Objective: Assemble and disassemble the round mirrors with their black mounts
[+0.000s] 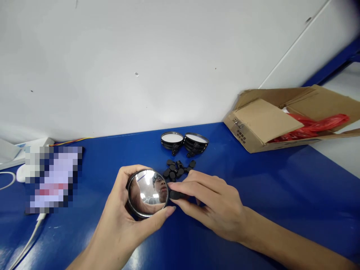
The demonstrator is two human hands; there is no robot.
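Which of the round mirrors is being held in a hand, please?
The round mirror in the left hand, nearest the camera; the other mirrors rest in two stacks farther back on the blue table.

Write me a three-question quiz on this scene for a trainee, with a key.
1. Which hand holds the round mirror?
2. True or false: the cardboard box is closed.
3. What lies on the blue table between the stacked mirrors and the right hand?
a) a white cable
b) loose black pieces
c) red plastic

Key:
1. The left hand.
2. False: it is open at the top.
3. b
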